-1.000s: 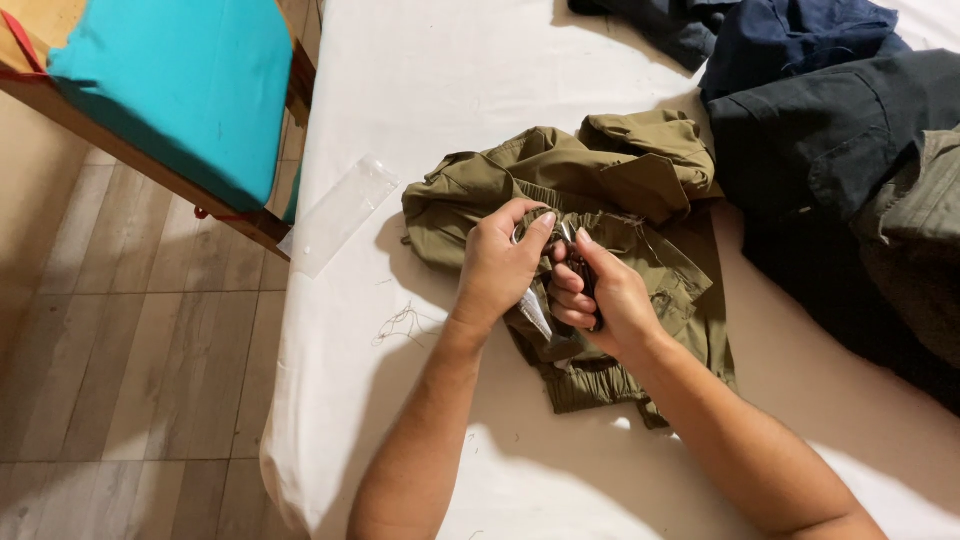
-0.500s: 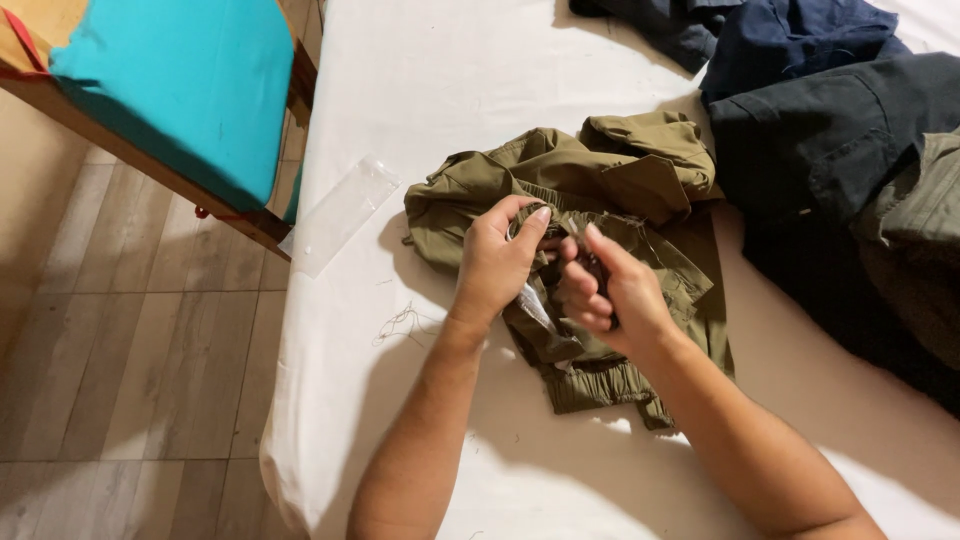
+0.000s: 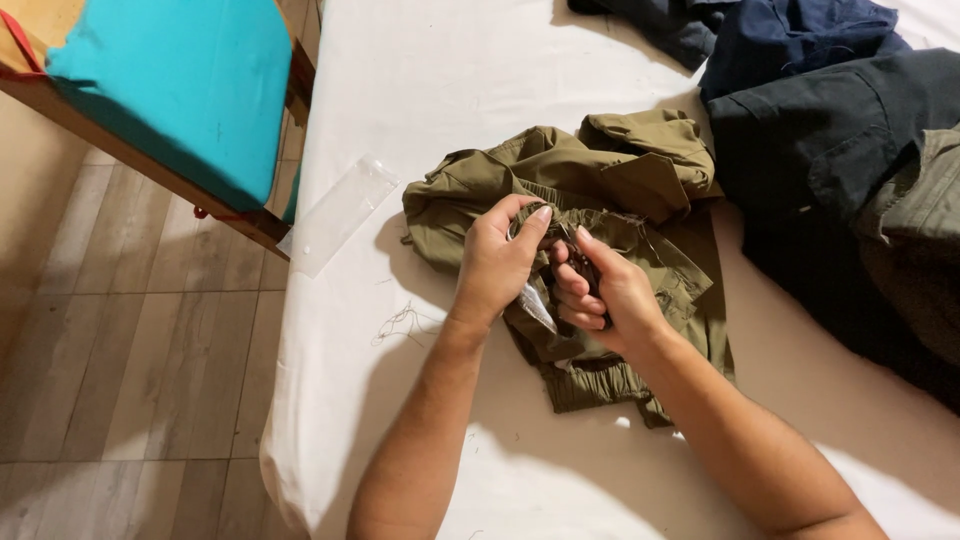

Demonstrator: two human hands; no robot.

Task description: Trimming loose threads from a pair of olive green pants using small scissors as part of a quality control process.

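A crumpled olive-green garment [image 3: 600, 190] lies on the white-covered table [image 3: 430, 90]. My left hand [image 3: 495, 265] pinches a fold of its fabric near the middle, thumb and fingers closed on the cloth. My right hand [image 3: 605, 290] sits right beside it, fingers curled around a small dark tool [image 3: 580, 262] pressed against the same fold; the tool is mostly hidden. A small white tag or label [image 3: 535, 305] hangs below my left hand. Loose threads [image 3: 400, 322] lie on the cloth to the left.
A clear plastic bag [image 3: 340, 212] rests at the table's left edge. Dark navy and grey clothes [image 3: 830, 130] are piled at the upper right. A wooden chair with a teal cushion [image 3: 170, 90] stands left of the table over a wood-plank floor [image 3: 120, 380].
Both hands stay on the same fold of the olive garment. My fingers have shifted slightly, the right hand edging a little to the right and down.
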